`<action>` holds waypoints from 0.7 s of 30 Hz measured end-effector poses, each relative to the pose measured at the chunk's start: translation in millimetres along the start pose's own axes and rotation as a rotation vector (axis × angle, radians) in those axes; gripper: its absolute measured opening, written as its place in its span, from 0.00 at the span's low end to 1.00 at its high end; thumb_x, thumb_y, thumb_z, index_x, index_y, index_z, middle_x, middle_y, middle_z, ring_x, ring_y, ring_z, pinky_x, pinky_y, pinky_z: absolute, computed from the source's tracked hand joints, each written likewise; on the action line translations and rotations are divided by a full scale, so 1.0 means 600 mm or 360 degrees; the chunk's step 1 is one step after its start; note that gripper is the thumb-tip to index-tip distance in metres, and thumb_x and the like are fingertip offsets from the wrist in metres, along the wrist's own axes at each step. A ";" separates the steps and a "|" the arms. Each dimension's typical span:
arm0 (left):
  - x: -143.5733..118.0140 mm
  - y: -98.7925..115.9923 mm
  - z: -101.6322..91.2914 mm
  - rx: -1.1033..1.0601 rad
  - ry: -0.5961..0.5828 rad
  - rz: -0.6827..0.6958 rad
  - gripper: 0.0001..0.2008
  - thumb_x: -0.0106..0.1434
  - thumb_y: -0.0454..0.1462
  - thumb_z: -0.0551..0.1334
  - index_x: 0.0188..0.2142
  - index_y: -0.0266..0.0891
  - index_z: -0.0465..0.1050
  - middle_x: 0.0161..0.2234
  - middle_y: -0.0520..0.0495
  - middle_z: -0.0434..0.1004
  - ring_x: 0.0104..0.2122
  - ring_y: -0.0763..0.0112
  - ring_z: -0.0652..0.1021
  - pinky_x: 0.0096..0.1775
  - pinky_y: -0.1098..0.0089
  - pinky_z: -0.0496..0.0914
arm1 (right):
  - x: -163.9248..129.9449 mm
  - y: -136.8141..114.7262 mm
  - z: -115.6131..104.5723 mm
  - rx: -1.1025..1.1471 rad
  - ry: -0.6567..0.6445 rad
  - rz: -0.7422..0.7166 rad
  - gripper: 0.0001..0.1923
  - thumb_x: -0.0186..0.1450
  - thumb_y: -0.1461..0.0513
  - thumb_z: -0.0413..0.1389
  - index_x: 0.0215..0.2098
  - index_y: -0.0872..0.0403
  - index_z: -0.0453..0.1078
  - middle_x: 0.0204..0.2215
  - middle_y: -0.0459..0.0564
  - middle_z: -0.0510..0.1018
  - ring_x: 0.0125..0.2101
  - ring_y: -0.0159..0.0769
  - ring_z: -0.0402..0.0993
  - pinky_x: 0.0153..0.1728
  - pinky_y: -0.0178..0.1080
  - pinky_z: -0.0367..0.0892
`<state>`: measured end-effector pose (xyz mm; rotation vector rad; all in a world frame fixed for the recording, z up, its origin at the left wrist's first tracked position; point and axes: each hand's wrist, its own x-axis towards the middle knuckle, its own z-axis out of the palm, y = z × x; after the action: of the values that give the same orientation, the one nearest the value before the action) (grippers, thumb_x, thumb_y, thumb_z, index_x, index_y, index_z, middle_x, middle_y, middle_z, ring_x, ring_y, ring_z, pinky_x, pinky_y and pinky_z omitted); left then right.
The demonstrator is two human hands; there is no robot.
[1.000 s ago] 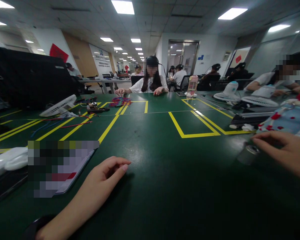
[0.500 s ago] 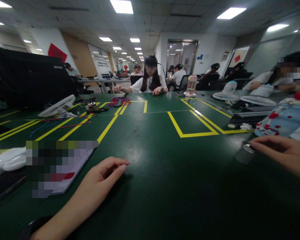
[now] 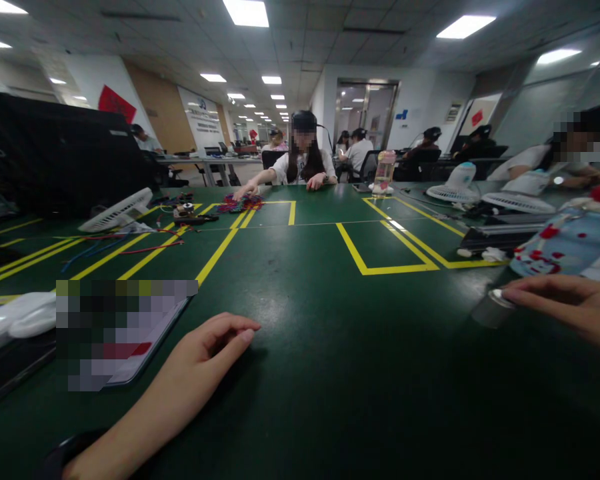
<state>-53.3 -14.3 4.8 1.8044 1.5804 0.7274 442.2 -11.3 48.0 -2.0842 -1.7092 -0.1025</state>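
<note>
R hand [image 3: 575, 308]: at the right edge of view, fingers stretched toward the small metal cylinder [image 3: 491, 308]; fingertips touch its cap end, fingers mostly straight, not wrapped round it. Grip loose, closer to a pinch at the tip than a hold; can't tell if the thumb is under it.
Cylinder: lies tilted on the green counter [image 3: 330, 373], just beside the R fingertips, right of the yellow taped box [image 3: 380, 253]. Silvery end, darker body, blurred, so exact kind unclear.
L hand [image 3: 207, 353]: rests on the counter left of the cylinder and well apart from it, fingers curled loosely, palm down, holding nothing. Black band [image 3: 65, 453] on that wrist.
How to do it well (judgement): cylinder is round and smooth so prob. rolls; pinch w/ thumb opposite the fingers on the body rather than the cap edge, keep it low over the counter, L hand stays flat for balance.
Near L hand: phone/tablet [image 3: 125, 333], screen pixelated; white object [image 3: 15, 320] beside it.
Beyond cylinder: patterned blue item w/ red spots [image 3: 565, 247], white desk fans [image 3: 485, 193].
Other people: a person across the counter [image 3: 305, 160] reaches to a pile of coloured wires [image 3: 243, 203].
Writing: none legible. Wall sign [image 3: 203, 120] and red poster [image 3: 115, 103] too small/blurred; no brand readable.
</note>
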 end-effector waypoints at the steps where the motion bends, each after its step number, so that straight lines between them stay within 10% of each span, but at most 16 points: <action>1: 0.000 -0.001 0.000 -0.0004 -0.0003 0.0004 0.14 0.64 0.49 0.56 0.42 0.46 0.74 0.34 0.51 0.76 0.34 0.64 0.75 0.36 0.68 0.66 | -0.001 0.001 -0.001 0.0013 -0.0078 0.0016 0.21 0.57 0.44 0.54 0.38 0.47 0.77 0.35 0.51 0.79 0.30 0.36 0.76 0.30 0.39 0.67; 8: 0.000 0.006 -0.001 -0.0005 -0.0015 0.0001 0.14 0.63 0.49 0.56 0.41 0.46 0.74 0.34 0.51 0.76 0.35 0.63 0.75 0.37 0.68 0.66 | -0.008 0.007 0.013 0.0466 -0.0475 0.0148 0.24 0.57 0.47 0.56 0.49 0.46 0.71 0.44 0.53 0.77 0.39 0.40 0.77 0.36 0.35 0.70; 21: -0.002 0.004 0.000 -0.0009 -0.0006 0.0023 0.14 0.64 0.48 0.56 0.41 0.45 0.74 0.35 0.50 0.76 0.35 0.63 0.76 0.37 0.68 0.66 | -0.023 -0.008 0.026 0.0320 -0.0306 0.0089 0.25 0.58 0.47 0.55 0.51 0.46 0.70 0.40 0.54 0.78 0.34 0.39 0.77 0.30 0.35 0.70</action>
<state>-52.1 -15.8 6.4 1.8137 1.5631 0.7340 431.1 -17.7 30.7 -2.0436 -1.6892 0.2844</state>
